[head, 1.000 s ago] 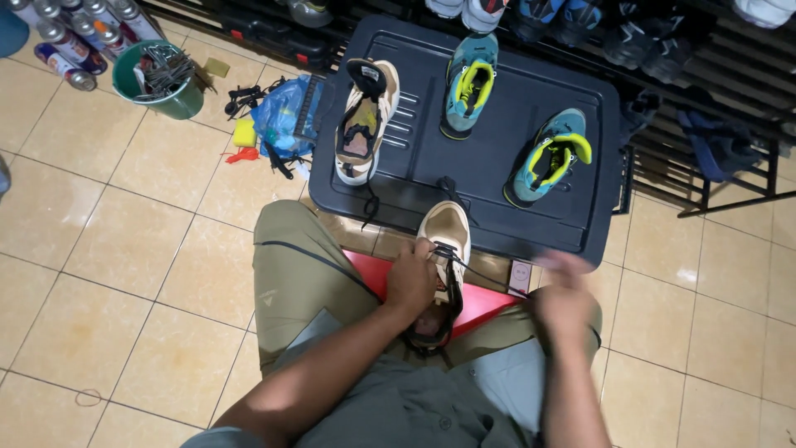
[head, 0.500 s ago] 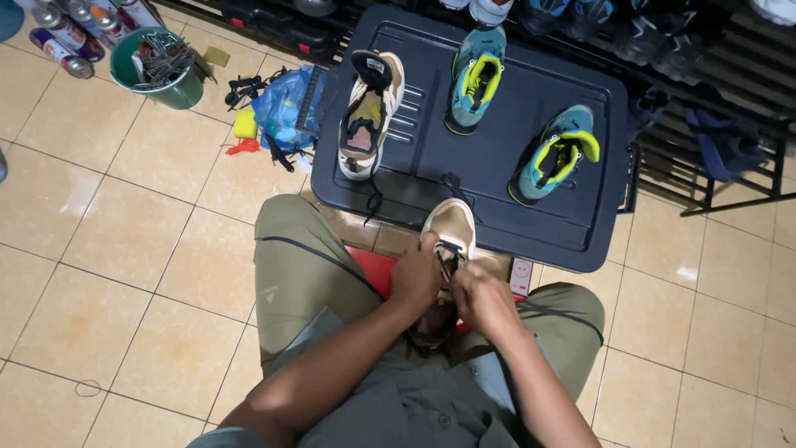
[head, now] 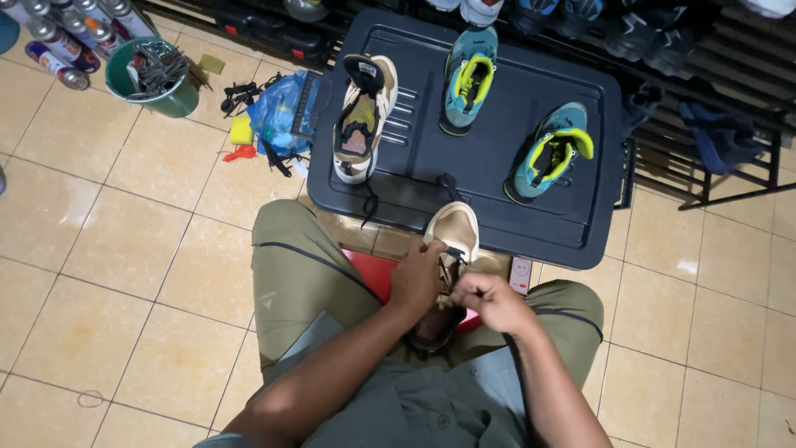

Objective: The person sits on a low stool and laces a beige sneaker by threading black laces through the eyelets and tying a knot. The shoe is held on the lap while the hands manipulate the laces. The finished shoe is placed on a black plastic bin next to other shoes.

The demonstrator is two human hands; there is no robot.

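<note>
Over the lap, the right hand is now joining the left hand, both pinching the tan shoe's laces.

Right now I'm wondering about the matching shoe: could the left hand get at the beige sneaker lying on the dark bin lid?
Probably yes. The left hand is busy on the beige shoe on the lap, but the beige sneaker lies uncovered on the dark lid ahead of it, with nothing between.
</note>
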